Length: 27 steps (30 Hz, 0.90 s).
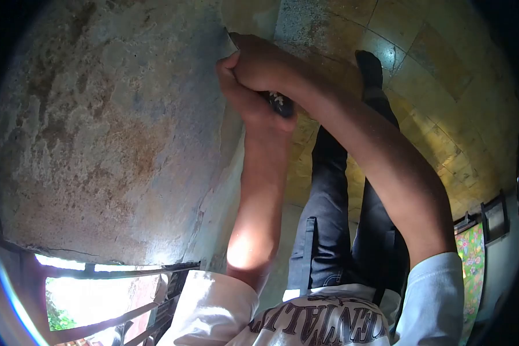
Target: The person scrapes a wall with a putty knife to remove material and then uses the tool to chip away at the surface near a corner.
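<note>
Both of my hands are closed together on a dark-handled scraper (280,104), up against the stained wall. My left hand (252,104) wraps the butt end of the handle, which pokes out by the wrist with pale specks on it. Above it, my right hand (262,61) crosses over and grips farther along, its fingers mostly turned away from view. A thin edge, seemingly the blade, shows beyond the knuckles close to the wall's surface. The rest of the tool is hidden by my hands.
The rough wall (115,127) with brown stains and worn patches fills the left side. Yellowish floor tiles (438,75) lie below, with my foot (369,69) on them. A barred window (104,300) is at lower left, a floral curtain (472,271) at right.
</note>
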{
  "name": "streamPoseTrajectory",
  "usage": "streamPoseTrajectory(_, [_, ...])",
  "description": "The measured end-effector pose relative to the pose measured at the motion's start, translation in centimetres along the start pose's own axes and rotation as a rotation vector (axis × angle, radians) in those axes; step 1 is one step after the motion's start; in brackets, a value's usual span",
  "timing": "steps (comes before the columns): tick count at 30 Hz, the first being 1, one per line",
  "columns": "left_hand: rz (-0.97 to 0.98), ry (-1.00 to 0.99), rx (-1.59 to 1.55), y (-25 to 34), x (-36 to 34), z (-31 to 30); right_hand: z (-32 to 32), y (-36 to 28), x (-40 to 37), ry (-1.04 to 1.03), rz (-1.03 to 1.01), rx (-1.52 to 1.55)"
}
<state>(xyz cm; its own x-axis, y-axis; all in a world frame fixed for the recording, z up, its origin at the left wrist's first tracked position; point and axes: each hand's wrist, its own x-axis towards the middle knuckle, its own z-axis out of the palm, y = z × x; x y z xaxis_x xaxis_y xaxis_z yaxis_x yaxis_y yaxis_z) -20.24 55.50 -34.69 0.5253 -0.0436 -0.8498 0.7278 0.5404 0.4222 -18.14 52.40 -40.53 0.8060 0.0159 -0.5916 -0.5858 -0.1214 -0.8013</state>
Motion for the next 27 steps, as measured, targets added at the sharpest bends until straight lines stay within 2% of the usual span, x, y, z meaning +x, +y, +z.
streamPoseTrajectory(1, [0.008,-0.066,-0.012,0.0,0.0,-0.9,0.8,0.1,0.1,0.056,-0.005,0.019])
streamPoseTrajectory(4, [-0.110,-0.146,-0.030,0.4,2.1,-2.1,-0.4,0.8,0.2,-0.029,-0.026,0.036])
streamPoseTrajectory(7, [-0.027,0.021,-0.009,-0.1,0.5,-0.6,-0.2,0.4,0.4,-0.002,-0.061,-0.032])
streamPoseTrajectory(10, [-0.034,-0.087,-0.050,0.3,-0.2,-0.9,1.0,-0.2,-0.1,0.090,0.041,0.013])
streamPoseTrajectory(13, [-0.153,-0.060,-0.026,0.8,1.4,-1.5,-1.9,-0.7,-0.8,-0.048,0.060,0.027])
streamPoseTrajectory(15, [-0.102,0.021,0.004,0.9,0.2,-0.9,-1.0,-0.6,-0.1,-0.102,-0.027,-0.088])
streamPoseTrajectory(17, [-0.052,0.032,0.024,0.8,-0.2,-0.4,0.0,-0.3,0.6,-0.042,-0.026,-0.127])
streamPoseTrajectory(19, [-0.003,-0.003,0.038,0.6,-0.3,-0.9,1.0,-0.7,0.1,0.047,0.075,-0.072])
streamPoseTrajectory(21, [-0.107,0.019,0.042,0.5,0.5,-1.2,0.3,-0.8,1.1,0.008,0.186,0.002])
streamPoseTrajectory(23, [-0.138,0.002,0.034,0.7,0.8,-0.4,-0.7,-1.1,2.0,-0.024,0.159,0.009])
streamPoseTrajectory(27, [-0.072,0.005,0.033,0.8,-0.3,0.1,0.1,-0.3,1.0,0.004,-0.096,-0.079])
